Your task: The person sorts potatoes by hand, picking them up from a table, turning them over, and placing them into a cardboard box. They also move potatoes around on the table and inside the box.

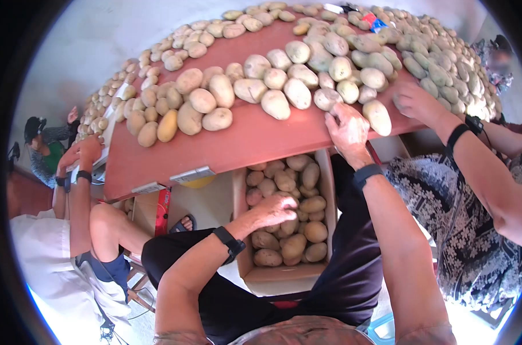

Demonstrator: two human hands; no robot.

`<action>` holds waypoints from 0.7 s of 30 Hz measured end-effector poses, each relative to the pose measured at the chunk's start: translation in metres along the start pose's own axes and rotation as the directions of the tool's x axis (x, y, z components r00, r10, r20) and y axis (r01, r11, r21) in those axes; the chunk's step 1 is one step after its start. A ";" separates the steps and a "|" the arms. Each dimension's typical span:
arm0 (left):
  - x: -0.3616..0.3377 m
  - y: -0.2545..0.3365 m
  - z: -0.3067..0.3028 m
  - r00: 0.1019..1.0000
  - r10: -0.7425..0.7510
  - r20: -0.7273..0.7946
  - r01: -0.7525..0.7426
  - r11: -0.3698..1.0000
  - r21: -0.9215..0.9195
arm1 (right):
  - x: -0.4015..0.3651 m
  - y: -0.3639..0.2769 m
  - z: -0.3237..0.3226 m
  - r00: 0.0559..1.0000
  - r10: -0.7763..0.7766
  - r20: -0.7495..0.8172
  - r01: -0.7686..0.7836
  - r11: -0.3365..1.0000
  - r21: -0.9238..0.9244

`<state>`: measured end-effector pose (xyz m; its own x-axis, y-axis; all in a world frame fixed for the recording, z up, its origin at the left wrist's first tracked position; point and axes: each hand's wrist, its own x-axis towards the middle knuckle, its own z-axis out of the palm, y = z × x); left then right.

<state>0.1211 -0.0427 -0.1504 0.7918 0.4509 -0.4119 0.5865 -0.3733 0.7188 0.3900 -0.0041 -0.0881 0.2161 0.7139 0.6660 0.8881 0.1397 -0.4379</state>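
Observation:
My left hand (275, 210) is down inside a cardboard box (240, 215), its fingers curled among the potatoes (294, 246) there; whether one is in its grasp is hidden. At the table's near edge, my right hand (348, 127) has its fingers bent inward and knuckles up. Its fingertips are by a pale round potato (327, 99), and a longer potato (377, 117) lies just to its right. What sits under the right palm cannot be seen. Both wrists carry dark bands.
Many potatoes (284, 75) spread over the reddish-brown table (244, 132). A co-worker's hand (413, 100) reaches among potatoes on the right; another person's hands (83, 150) are at the left edge. Metal hinges (192, 175) show along the table's front. The box stands between my knees.

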 end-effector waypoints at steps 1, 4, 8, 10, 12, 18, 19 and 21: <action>-0.003 0.009 -0.008 0.998 0.053 0.033 -0.054 0.998 0.036 | 0.000 0.000 0.000 1.000 -0.010 -0.008 0.010 1.000 -0.004; -0.010 0.033 -0.032 0.956 0.292 -0.027 -0.286 0.949 0.137 | 0.001 -0.001 -0.001 1.000 -0.022 -0.009 0.022 1.000 0.008; -0.038 0.094 -0.094 0.950 0.283 -0.135 -0.270 0.957 0.104 | 0.000 -0.005 -0.003 0.999 -0.028 -0.024 0.028 1.000 0.011; -0.050 0.106 -0.118 0.924 0.232 -0.305 -0.231 0.972 0.039 | 0.000 -0.005 -0.003 0.999 -0.021 -0.024 0.021 1.000 0.005; -0.055 0.099 -0.139 0.839 0.225 -0.496 -0.243 0.970 0.028 | 0.000 -0.003 -0.001 0.999 -0.033 -0.031 0.033 0.999 -0.001; -0.065 0.041 -0.203 0.391 0.274 -0.879 -0.205 0.956 0.207 | 0.000 -0.004 -0.001 1.000 0.001 -0.004 -0.001 1.000 -0.010; -0.066 0.032 -0.209 0.311 0.246 -0.918 -0.098 0.969 0.227 | -0.001 -0.006 -0.001 1.000 -0.006 -0.009 0.006 1.000 -0.008; -0.062 0.017 -0.214 0.217 0.225 -0.950 0.008 0.973 0.233 | 0.000 -0.008 -0.002 1.000 -0.008 -0.011 0.008 1.000 -0.025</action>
<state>0.0462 0.0963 0.0072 0.1423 0.7838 0.6045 0.6165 -0.5480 0.5653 0.3836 -0.0070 -0.0836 0.2133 0.7049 0.6765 0.8997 0.1283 -0.4173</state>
